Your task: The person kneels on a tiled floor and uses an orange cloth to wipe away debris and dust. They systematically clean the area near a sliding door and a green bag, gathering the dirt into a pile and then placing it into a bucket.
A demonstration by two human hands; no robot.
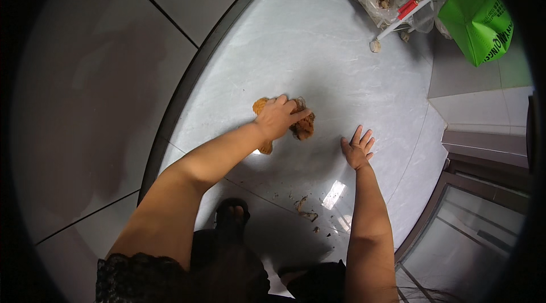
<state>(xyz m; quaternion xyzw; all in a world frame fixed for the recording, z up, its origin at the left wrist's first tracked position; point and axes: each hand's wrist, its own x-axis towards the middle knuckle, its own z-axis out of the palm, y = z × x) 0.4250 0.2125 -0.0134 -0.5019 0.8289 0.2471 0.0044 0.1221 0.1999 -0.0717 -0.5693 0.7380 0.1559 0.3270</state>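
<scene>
My left hand (277,118) presses down on an orange-brown rag (260,105) on the pale floor, fingers curled over it. At its right side the bundle turns into a darker, crumpled brown clump (304,126); its exact make-up is hard to tell, and my palm covers the middle. To the right, apart from the rag, my right hand (357,150) is spread on the floor with nothing in it. Nearer to me lie scraps of brown, peel-like debris (306,210) and small crumbs, between my arms.
A white wheeled rack (392,27) with plastic bags stands at the far right, beside a green bag (478,18). A dark curved strip (187,84) borders the floor on the left. A dark-framed panel (472,223) is at right. My sandalled foot (233,212) is near.
</scene>
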